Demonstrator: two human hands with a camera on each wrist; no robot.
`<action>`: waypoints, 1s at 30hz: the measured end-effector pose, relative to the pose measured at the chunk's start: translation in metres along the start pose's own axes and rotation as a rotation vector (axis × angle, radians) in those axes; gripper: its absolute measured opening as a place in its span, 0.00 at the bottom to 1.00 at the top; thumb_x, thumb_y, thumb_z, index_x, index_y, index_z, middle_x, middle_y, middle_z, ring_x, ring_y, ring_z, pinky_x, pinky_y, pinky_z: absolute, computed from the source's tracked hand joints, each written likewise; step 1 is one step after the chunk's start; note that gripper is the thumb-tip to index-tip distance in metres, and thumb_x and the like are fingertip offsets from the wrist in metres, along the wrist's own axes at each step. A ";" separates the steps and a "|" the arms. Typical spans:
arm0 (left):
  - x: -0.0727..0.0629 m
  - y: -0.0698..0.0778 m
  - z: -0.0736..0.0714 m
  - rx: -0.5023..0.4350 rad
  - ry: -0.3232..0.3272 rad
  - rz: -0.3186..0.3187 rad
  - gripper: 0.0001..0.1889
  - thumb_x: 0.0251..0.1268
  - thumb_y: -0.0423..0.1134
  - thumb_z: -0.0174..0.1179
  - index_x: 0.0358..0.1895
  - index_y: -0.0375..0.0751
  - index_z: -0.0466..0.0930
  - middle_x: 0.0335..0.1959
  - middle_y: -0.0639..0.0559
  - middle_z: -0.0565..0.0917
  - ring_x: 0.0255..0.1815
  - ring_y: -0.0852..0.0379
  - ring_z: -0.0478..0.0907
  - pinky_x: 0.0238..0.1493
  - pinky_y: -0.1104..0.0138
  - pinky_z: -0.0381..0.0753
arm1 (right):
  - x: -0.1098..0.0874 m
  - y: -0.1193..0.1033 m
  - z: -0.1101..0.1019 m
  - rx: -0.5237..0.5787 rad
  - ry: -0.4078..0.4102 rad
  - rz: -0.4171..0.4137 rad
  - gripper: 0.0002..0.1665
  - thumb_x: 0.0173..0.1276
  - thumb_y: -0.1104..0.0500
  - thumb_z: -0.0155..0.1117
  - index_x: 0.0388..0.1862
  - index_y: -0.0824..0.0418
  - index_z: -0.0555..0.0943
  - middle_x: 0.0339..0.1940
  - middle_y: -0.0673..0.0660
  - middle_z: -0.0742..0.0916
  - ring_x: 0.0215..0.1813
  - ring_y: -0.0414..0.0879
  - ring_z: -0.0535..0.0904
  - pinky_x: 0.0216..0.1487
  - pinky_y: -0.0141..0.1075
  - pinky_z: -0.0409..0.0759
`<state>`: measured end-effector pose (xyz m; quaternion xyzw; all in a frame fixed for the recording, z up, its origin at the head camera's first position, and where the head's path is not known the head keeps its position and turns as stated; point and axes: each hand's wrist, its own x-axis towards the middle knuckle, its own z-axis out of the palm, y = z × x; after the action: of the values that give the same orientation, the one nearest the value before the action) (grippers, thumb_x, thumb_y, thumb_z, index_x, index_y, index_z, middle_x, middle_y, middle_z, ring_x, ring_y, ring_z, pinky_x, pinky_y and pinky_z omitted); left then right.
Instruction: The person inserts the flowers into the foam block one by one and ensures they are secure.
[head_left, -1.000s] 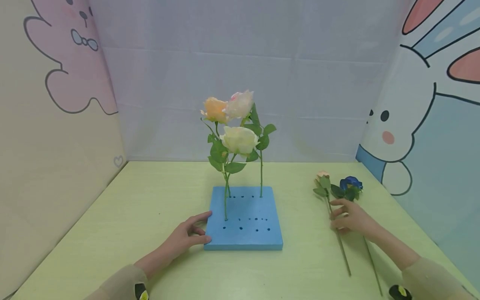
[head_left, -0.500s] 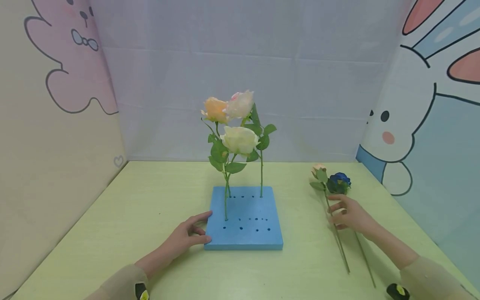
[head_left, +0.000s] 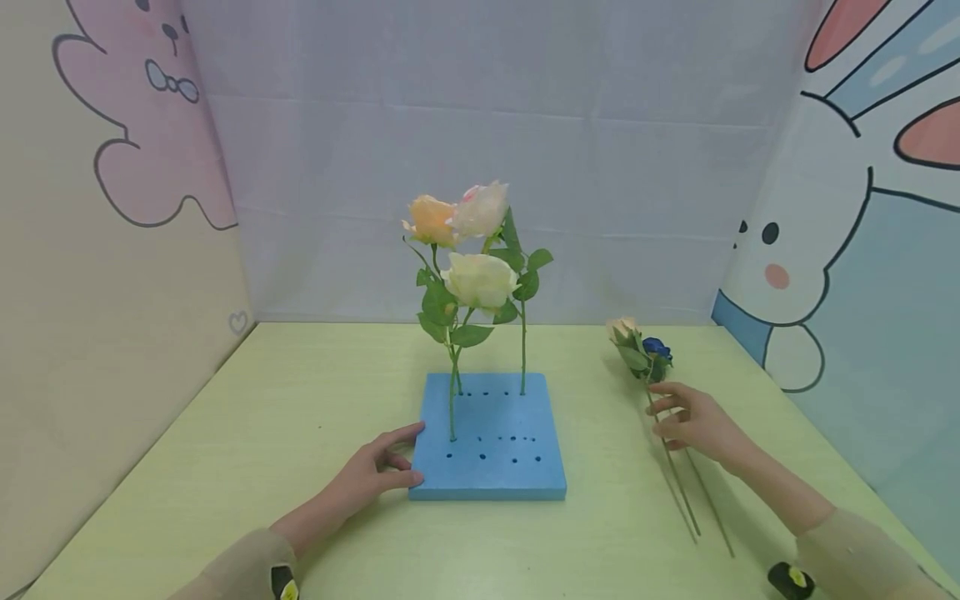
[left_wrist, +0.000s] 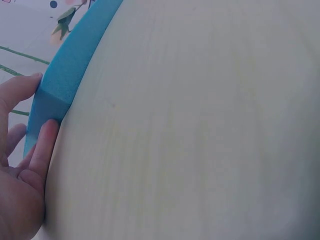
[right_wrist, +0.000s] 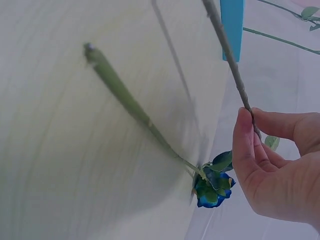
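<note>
My right hand [head_left: 696, 425] pinches the stem of a pale peach rose [head_left: 622, 330] between thumb and fingertips, the bloom pointing away. A blue rose [head_left: 657, 347] lies close beside it; in the right wrist view its stem [right_wrist: 122, 95] runs outside the pinch. My left hand [head_left: 369, 472] rests against the left edge of a blue board [head_left: 487, 477], fingers spread and touching its side. Several holes dot the board. Standing in it are an orange rose [head_left: 431, 219], a pinkish-white rose [head_left: 480, 208] and a cream rose [head_left: 480, 280].
The pale yellow-green table [head_left: 300, 383] has a white cloth [head_left: 487, 100] behind it. Side walls carry a pink animal drawing [head_left: 161, 158] and a white rabbit drawing [head_left: 810, 250]. The standing blooms rise high above the board.
My right hand has shifted slightly left and away, and the peach rose has lifted a little and moved with it. The blue rose has also slid left. My left hand stays still.
</note>
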<state>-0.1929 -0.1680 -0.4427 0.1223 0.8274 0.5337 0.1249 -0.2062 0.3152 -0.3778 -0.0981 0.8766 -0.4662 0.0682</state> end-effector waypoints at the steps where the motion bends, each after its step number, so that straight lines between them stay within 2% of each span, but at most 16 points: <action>1: 0.000 0.000 0.000 0.000 0.000 -0.001 0.39 0.59 0.46 0.70 0.75 0.55 0.64 0.71 0.44 0.68 0.49 0.54 0.75 0.43 0.66 0.72 | 0.000 -0.001 0.000 0.000 0.003 -0.003 0.39 0.68 0.68 0.60 0.74 0.76 0.56 0.59 0.80 0.77 0.39 0.44 0.85 0.37 0.38 0.85; 15: -0.002 0.001 0.001 -0.004 -0.001 -0.004 0.39 0.60 0.46 0.70 0.75 0.55 0.63 0.72 0.45 0.68 0.50 0.54 0.75 0.45 0.65 0.72 | 0.001 -0.009 -0.007 -0.046 0.087 -0.074 0.37 0.68 0.69 0.58 0.74 0.72 0.59 0.59 0.77 0.78 0.38 0.37 0.84 0.36 0.37 0.85; 24: -0.001 0.001 0.001 -0.009 -0.003 -0.010 0.39 0.59 0.46 0.70 0.75 0.55 0.63 0.71 0.45 0.68 0.49 0.54 0.75 0.44 0.65 0.71 | 0.001 -0.012 -0.010 -0.031 0.114 -0.098 0.37 0.69 0.70 0.58 0.75 0.71 0.59 0.59 0.78 0.78 0.35 0.37 0.85 0.35 0.36 0.84; 30: -0.001 0.001 0.000 -0.012 -0.006 -0.007 0.39 0.60 0.46 0.70 0.75 0.55 0.63 0.72 0.45 0.68 0.49 0.54 0.75 0.45 0.64 0.71 | 0.003 -0.014 -0.010 -0.032 0.142 -0.106 0.37 0.69 0.69 0.60 0.75 0.69 0.59 0.60 0.77 0.78 0.37 0.30 0.82 0.35 0.35 0.84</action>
<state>-0.1919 -0.1680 -0.4420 0.1203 0.8242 0.5378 0.1301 -0.2095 0.3151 -0.3602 -0.1120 0.8803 -0.4606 -0.0202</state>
